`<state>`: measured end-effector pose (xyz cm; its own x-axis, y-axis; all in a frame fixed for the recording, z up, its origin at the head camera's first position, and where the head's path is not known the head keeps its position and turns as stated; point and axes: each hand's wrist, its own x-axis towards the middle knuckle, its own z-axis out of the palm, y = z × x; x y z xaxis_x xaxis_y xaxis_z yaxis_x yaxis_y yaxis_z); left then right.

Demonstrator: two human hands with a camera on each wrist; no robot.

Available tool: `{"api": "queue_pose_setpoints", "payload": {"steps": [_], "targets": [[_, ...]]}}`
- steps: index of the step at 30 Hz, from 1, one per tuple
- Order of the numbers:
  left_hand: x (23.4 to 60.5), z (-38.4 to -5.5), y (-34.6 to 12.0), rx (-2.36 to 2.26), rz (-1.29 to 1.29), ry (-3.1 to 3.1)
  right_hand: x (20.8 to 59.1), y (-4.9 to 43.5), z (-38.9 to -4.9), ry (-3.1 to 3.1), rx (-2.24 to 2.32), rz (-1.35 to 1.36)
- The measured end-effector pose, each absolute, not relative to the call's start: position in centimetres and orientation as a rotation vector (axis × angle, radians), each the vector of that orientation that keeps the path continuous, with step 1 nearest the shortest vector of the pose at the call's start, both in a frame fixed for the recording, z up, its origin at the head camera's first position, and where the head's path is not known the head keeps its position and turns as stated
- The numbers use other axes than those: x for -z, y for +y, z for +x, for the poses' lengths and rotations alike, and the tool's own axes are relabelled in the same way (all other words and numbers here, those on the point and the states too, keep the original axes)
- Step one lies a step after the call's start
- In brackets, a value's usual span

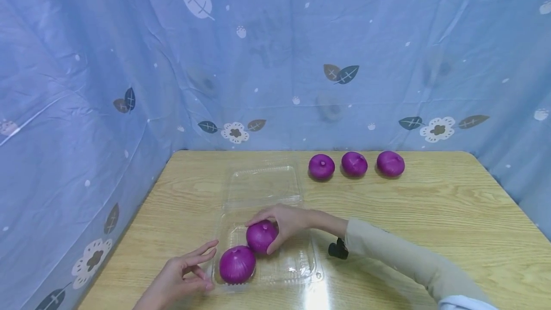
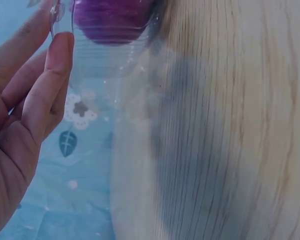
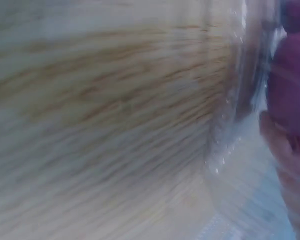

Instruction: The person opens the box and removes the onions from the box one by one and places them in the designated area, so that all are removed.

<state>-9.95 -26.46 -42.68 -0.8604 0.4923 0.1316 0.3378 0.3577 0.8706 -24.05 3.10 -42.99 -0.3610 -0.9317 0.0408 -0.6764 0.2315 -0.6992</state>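
Note:
A clear plastic clamshell container [image 1: 292,276] lies on the table with its lid [image 1: 264,183] folded back. Inside its base, a purple onion [image 1: 237,264] sits in the near left corner. My right hand [image 1: 287,226] grips a second purple onion [image 1: 261,236], thumb on the near side and fingers over the far side, over the base and close against the first onion. At the container's left edge, my left hand [image 1: 182,271] holds the rim with thumb and fingers. The left wrist view shows its fingertip [image 2: 60,52] against the clear plastic wall, close to an onion [image 2: 112,22].
Three more purple onions stand in a row at the table's back edge: one on the left [image 1: 321,166], one in the middle [image 1: 354,164] and one on the right [image 1: 390,163]. A blue patterned curtain [image 1: 292,61] hangs behind and to the left of the wooden table [image 1: 409,214].

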Motion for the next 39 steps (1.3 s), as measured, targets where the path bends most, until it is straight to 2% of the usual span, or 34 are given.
{"api": "queue_pose_setpoints", "payload": {"steps": [4, 10, 23, 30, 39], "targets": [[42.5, -10.0, -26.1, -1.537, 0.702, 2.446, 42.8, 3.4, -23.6, 2.243, 0.858, -1.635], [42.3, -10.0, -26.1, -1.532, 0.642, 2.444, 43.0, 3.6, -23.8, 2.194, 1.078, -1.628], [41.7, -9.8, -25.6, -1.519, 0.613, 2.447, 41.7, 6.5, -24.2, 2.021, 1.379, -1.295], [41.6, -9.6, -25.6, -1.507, 0.558, 2.435, 40.4, 9.9, -23.7, 2.025, 1.501, -1.133], [41.7, -9.9, -25.8, -1.528, 0.749, 2.446, 39.8, 15.3, -23.9, 2.1, 1.501, -1.035]]}}
